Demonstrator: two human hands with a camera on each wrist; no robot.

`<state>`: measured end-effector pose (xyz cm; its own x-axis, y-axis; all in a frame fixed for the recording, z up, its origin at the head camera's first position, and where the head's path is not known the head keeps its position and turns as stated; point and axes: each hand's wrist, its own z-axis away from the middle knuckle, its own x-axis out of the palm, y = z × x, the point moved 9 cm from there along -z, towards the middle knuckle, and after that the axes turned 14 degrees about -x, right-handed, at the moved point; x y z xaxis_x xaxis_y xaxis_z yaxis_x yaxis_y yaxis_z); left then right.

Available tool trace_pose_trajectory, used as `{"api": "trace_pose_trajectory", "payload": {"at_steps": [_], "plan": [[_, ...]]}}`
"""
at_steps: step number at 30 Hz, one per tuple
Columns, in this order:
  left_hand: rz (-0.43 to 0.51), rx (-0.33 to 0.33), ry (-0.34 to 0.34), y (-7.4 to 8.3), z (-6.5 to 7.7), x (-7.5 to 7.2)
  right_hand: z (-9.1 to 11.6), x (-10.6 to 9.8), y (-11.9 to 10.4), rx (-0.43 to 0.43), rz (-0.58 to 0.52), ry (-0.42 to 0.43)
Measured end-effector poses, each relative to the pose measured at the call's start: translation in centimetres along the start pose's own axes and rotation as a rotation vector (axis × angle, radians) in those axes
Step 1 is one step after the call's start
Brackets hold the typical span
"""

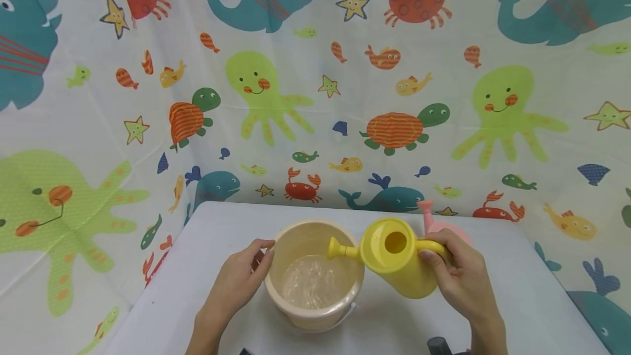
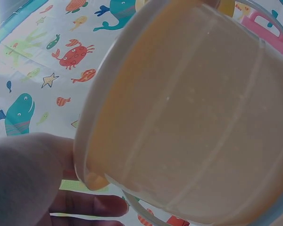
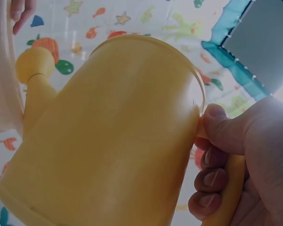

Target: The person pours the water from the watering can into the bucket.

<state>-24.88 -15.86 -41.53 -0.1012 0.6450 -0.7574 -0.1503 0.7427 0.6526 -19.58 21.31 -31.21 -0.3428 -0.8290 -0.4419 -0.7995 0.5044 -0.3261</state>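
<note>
A cream bucket [image 1: 314, 319] stands on the table with rippled clear water [image 1: 310, 284] in its bottom. My left hand [image 1: 241, 273] holds the bucket's left rim, thumb and index finger at the edge. In the left wrist view, other fingers [image 2: 92, 203] extend below the rim outside. My right hand [image 1: 460, 270] grips the handle of a yellow watering can [image 1: 409, 278], fingers curled round it in the right wrist view. The can is tilted left, its round spout head [image 1: 335, 248] over the bucket's right side.
A pink watering can [image 1: 428, 218] stands behind the yellow one, partly hidden by it and my right hand. The bucket's thin handle [image 1: 342, 319] hangs down at its front right. Behind the white table [image 1: 222, 223] hangs a sea-animal print curtain [image 1: 315, 152].
</note>
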Motion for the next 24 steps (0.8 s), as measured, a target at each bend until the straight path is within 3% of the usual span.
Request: {"api": "trace_pose_trajectory", "payload": {"at_steps": [24], "plan": [[0.013,-0.018,-0.025,-0.02,0.04,-0.03,-0.38,0.15,0.02,-0.02,-0.011,-0.024]]}}
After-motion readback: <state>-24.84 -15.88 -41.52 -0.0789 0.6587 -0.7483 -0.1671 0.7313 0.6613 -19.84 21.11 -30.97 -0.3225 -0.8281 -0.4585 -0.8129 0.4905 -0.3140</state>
